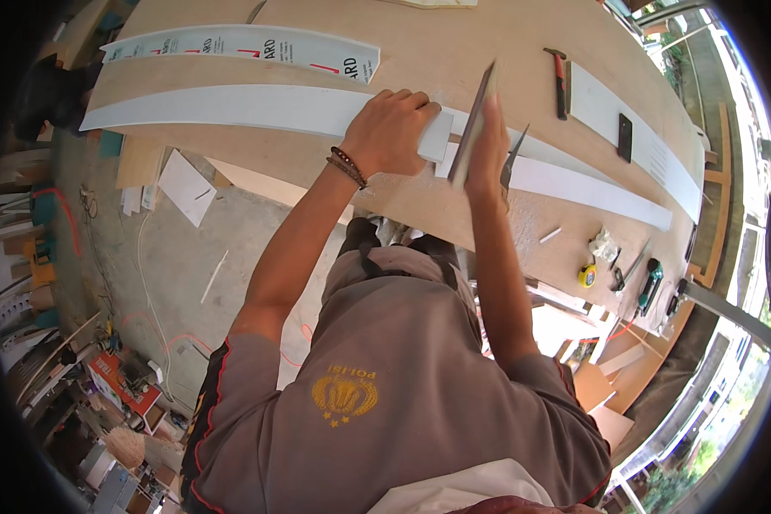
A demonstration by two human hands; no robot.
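My left hand (391, 128) is closed over a short white piece (437, 137), pressing it down on a long white strip (231, 110) that lies across the wooden worktable (454, 43). My right hand (488, 146) is closed around a thin, flat, dark-edged piece (474, 124), held upright and tilted just right of the left hand. Motion blurs it, so I cannot tell its exact kind. A dark pointed tip (517, 147) shows on the other side of that hand. Another white strip (587, 188) runs off to the right from beneath the right hand.
A printed, film-covered strip (240, 43) lies at the back left. Toward the right are a hammer (558, 81), a white board (608, 111) with a black phone (625, 137), a yellow tape measure (587, 275) and a green-black tool (651, 283). Cables cross the concrete floor (188, 283).
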